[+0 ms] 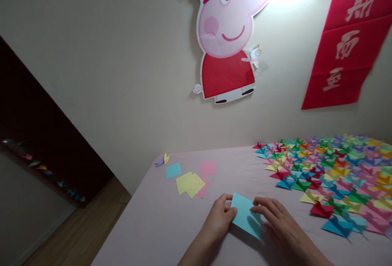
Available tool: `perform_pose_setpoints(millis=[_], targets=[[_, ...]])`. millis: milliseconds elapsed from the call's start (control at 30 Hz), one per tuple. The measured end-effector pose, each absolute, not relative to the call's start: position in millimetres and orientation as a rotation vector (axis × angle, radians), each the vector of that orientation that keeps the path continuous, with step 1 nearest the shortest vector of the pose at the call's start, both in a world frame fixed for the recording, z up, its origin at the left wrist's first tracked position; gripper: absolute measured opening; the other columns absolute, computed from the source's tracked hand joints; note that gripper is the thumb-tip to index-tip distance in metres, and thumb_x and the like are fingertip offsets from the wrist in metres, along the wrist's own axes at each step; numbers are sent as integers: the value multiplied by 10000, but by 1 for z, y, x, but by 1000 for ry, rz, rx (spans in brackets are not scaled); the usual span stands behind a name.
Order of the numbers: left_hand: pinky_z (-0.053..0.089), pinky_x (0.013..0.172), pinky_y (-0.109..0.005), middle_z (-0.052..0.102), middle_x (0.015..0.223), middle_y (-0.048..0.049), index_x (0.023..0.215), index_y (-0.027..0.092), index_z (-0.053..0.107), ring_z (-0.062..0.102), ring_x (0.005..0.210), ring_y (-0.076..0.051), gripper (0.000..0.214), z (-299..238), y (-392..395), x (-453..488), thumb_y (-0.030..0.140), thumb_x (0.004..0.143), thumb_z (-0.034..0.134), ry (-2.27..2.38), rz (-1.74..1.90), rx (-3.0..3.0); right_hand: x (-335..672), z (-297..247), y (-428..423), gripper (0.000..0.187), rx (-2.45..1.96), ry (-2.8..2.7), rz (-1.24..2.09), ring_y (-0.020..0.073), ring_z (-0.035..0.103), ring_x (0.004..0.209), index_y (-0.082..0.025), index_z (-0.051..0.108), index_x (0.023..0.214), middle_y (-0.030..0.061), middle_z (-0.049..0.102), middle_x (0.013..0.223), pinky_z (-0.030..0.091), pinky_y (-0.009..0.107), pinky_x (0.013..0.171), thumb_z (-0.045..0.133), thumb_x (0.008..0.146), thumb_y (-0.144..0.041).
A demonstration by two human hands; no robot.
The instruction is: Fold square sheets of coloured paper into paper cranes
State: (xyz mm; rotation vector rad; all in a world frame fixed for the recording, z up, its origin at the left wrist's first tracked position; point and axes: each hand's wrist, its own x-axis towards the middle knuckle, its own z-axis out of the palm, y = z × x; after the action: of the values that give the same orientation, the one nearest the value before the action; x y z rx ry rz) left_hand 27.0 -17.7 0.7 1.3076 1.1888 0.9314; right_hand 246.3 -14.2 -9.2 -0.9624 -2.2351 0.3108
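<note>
**Light-blue paper sheet [243,219] tilted over the near part of the pink-covered bench [147,225]**

We have the sheet between our hands. Our left hand [219,217] has its grip closed on the sheet's left edge, thumb on top. Our right hand [280,221] has its fingertips at the sheet's right side; its thumb is hidden, so we cannot tell whether that grip is closed. Farther left we see two overlapping yellow sheets [190,184], partly covering a pink sheet [203,188], with a blue sheet [173,171] to their left. Rows of colourful folded paper cranes [310,197] fill our right side.
</note>
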Motion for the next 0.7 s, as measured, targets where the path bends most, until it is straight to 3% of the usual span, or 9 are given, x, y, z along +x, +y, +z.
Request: perform_pose_setpoints(millis=[167, 267, 367, 433, 700], targets=[[471, 689, -282, 716, 863, -57, 1121, 174, 598, 649, 762, -194, 333, 9, -29, 40, 167, 797, 521, 1284, 864, 1460, 257, -15, -29, 260, -1024, -2322, 429, 255, 613, 1045, -293, 686, 1017, 70, 694, 1142, 500, 399, 885, 541, 857, -149], [472, 875, -355, 697, 1065, -91, 1241, 205, 561, 628, 987, -240, 412, 14, -40, 41, 148, 837, 507, 1499, 743, 1708, 254, -12, -28, 147, -1009, -2385, 532, 240, 626, 943, -287, 695, 941, 62, 716, 1038, 482, 378, 827, 557, 920, -243], [382, 1040, -431, 569, 1301, -133, 1347, 199, 486, 503, 1209, -277, 499, 15, -55, 39, 112, 856, 472, 1645, 704, 1977, 250, -6, -26, 175, -1016, -2412, 561, 217, 631, 866, -281, 691, 897, 49, 714, 969, 469, 357, 785, 527, 957, -277], [390, 1034, -425, 561, 1281, -117, 1327, 214, 494, 501, 1184, -267, 488, 12, -65, 35, 90, 856, 456, 1618, 670, 2091, 248, -2, -27, 185, -1031, -2413, 573, 208, 632, 853, -279, 683, 878, 43, 709, 961, 473, 344, 772, 518, 959, -261], [372, 1052, -474, 511, 1374, -144, 1341, 175, 482, 458, 1231, -324, 579, 1, -73, 24, 304, 830, 719, 1487, 483, 2322, 256, 0, -34, 208, -1070, -2392, 605, 249, 617, 1073, -303, 661, 1117, 80, 672, 1186, 505, 385, 912, 556, 938, -296]])
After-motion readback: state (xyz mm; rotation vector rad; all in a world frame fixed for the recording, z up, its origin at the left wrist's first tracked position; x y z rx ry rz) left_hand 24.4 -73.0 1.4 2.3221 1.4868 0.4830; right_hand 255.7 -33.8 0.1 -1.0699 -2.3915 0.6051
